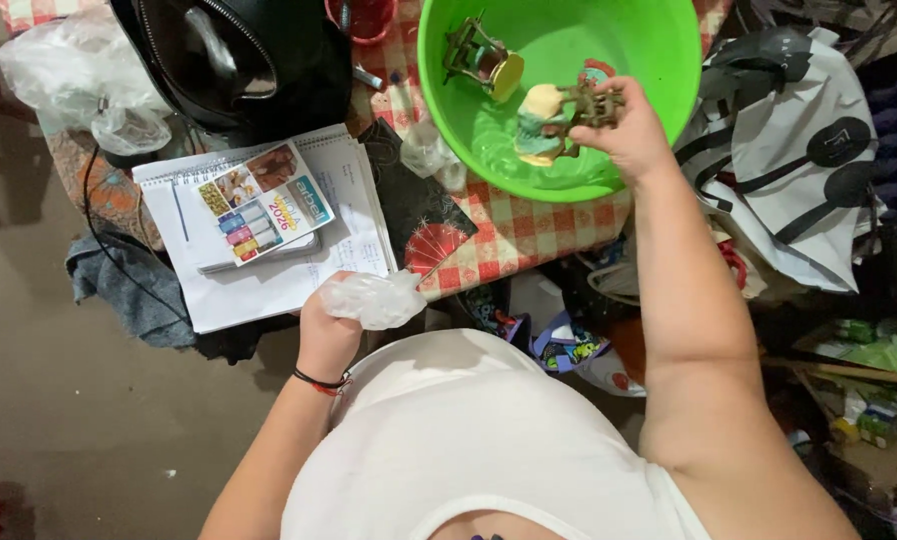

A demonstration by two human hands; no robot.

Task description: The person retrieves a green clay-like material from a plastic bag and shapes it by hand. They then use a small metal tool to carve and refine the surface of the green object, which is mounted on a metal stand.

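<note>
My right hand [629, 135] reaches over the green plastic basin [659, 50] and grips a small dark metal ornament [591, 103]. Just under it in the basin lies a pale figurine [539, 125] in shallow water, and another small metal piece with a yellow disc [484, 60] rests at the basin's far side. My left hand [327, 335] is closed around a crumpled clear plastic bag [372, 300] near the table's front edge, beside a stack of white papers [269, 280].
A black bag [239, 60] stands at the back left. A colourful calendar card [269, 200] lies on the papers. A red-checked cloth [529, 235] covers the table. A white and black shopping bag [799, 160] hangs at the right, with clutter below.
</note>
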